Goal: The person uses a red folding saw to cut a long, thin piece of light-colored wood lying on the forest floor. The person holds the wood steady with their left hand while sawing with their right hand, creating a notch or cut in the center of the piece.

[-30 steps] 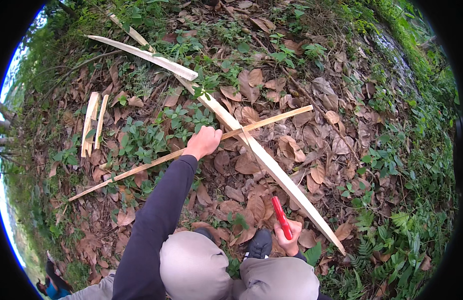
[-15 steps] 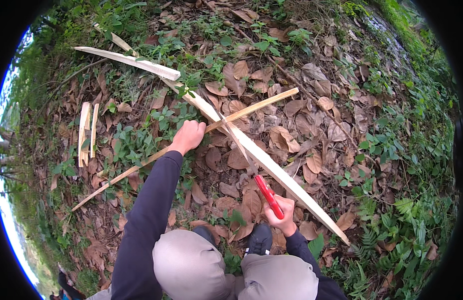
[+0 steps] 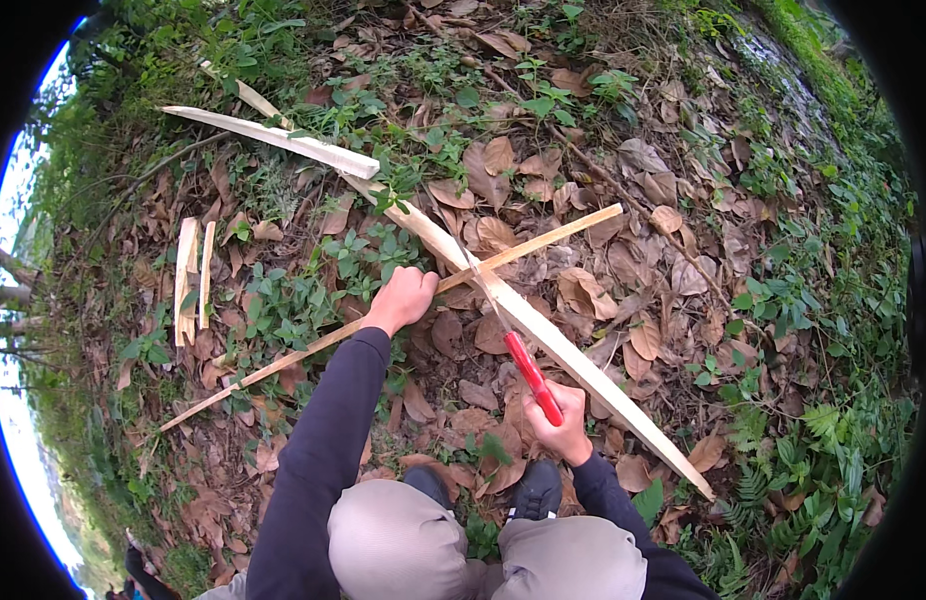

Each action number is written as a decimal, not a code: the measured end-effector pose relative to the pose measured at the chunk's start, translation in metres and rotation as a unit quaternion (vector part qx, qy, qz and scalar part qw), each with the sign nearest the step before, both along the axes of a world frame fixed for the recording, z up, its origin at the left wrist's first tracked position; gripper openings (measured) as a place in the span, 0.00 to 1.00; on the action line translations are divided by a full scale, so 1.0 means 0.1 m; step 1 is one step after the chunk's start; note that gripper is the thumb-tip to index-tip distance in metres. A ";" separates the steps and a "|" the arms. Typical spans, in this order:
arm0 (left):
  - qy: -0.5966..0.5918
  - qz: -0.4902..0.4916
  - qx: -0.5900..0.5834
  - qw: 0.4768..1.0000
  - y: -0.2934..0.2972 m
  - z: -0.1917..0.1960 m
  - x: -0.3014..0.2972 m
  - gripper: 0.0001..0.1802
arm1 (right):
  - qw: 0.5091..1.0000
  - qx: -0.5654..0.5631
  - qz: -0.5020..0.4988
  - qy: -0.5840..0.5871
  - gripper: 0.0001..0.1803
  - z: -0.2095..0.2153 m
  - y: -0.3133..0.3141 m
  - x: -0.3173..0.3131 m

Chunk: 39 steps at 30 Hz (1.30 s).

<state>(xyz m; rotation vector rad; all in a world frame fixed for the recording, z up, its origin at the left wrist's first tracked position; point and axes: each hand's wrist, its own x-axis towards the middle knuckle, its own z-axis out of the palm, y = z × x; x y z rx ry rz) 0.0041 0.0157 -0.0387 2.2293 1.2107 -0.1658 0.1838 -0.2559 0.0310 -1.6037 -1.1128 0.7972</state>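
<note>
Hands on thin stick [image 3: 283, 364], lying lower-left to upper-right

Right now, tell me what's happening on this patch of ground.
A person crouches over leaf-strewn ground. The left hand grips a thin stick that lies across a long split slat. The right hand holds a red-handled saw, its blade set where stick and slat cross. A few short wood offcuts lie off to the left among leaves and weeds.
</note>
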 end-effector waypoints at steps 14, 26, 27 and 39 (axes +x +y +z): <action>-0.006 -0.123 0.103 0.987 0.31 -0.20 -0.15 0.05 | 0.997 0.051 -0.043 -0.024 0.01 -0.06 -0.12 -0.18; 0.023 -0.152 0.117 0.981 0.32 -0.18 -0.10 0.16 | 0.998 0.047 -0.025 -0.044 0.02 -0.09 -0.78 -0.07; 0.026 -0.144 0.099 0.984 0.28 -0.17 -0.09 0.15 | 0.997 0.048 -0.029 -0.054 0.01 -0.07 -0.58 -0.10; -0.009 -0.060 0.087 0.994 0.41 -0.07 -0.07 0.09 | 0.996 0.083 -0.026 -0.037 0.02 -0.14 -0.48 -0.08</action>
